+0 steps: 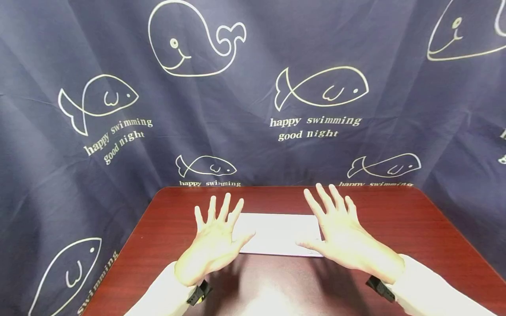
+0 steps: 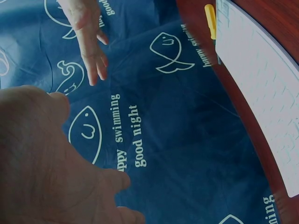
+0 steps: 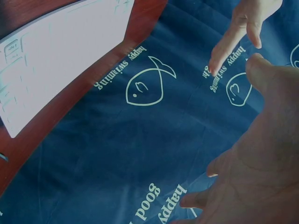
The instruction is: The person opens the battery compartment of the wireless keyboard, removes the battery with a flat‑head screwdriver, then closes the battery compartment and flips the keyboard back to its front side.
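Note:
A white keyboard [image 1: 276, 235] lies lengthwise on the table; its keys look washed out in the head view but show faintly in both wrist views, as on the keyboard [image 3: 70, 46]. My left hand [image 1: 215, 243] is spread with fingers apart, near the keyboard's left end in the head view. Over the right end is my right hand [image 1: 341, 235], fingers likewise spread. Neither hand holds anything. The left wrist view looks past the left hand [image 2: 51, 163] to the right hand [image 2: 86, 44], both raised off the table.
Beside the keyboard's end in the left wrist view is a slim yellow object [image 2: 210, 21], its kind unclear. The red-brown table [image 1: 395, 219] is bordered behind and at the sides by a dark blue curtain [image 1: 253, 105] printed with fish and whales. Dark bands [image 1: 201, 293] circle both wrists.

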`<action>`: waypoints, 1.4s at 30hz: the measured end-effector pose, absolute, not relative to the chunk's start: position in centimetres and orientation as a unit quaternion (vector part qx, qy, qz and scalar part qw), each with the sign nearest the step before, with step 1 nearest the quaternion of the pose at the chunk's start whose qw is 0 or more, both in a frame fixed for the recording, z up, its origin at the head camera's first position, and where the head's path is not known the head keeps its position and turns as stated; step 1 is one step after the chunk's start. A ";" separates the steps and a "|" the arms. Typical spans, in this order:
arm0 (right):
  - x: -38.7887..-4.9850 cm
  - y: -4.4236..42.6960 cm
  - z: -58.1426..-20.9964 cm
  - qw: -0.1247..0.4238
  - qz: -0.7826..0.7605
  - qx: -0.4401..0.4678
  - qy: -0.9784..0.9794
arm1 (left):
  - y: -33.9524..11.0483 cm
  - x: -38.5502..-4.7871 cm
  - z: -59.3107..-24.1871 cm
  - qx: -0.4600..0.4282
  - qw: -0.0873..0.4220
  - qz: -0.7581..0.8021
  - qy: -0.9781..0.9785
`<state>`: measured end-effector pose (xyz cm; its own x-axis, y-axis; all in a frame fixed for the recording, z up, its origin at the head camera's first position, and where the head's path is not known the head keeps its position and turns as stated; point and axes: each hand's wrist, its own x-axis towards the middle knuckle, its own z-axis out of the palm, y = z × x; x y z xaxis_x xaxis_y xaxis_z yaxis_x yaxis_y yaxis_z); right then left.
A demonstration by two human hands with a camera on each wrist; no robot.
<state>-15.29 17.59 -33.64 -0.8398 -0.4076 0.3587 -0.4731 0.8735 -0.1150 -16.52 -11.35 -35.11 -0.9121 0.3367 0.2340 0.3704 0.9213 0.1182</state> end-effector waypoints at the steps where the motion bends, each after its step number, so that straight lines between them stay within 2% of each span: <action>1: -15.3 17.6 -33.7 0.164 0.101 0.231 -0.954 | -11.3 -16.5 -35.1 -0.183 0.106 -0.082 -0.974; 16: -15.4 18.0 -33.5 0.169 0.090 0.228 -0.955 | -11.5 -16.9 -35.5 -0.186 0.113 -0.107 -0.970; 21: -15.6 18.5 -33.7 0.154 0.097 0.231 -0.956 | -11.7 -17.1 -36.1 -0.193 0.116 -0.119 -0.967; 31: -17.2 19.5 -35.5 0.115 0.130 0.224 -0.959 | -11.7 -18.5 -38.2 -0.203 0.116 -0.118 -0.965; 42: -18.5 19.9 -37.0 0.123 0.148 0.227 -0.955 | -11.5 -20.0 -39.3 -0.200 0.106 -0.104 -0.969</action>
<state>-18.50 19.90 -36.95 -0.8669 -0.3970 0.3014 -0.4697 0.8531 -0.2273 -20.03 -11.53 -39.33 -0.8978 0.3652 0.2461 0.4092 0.8984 0.1596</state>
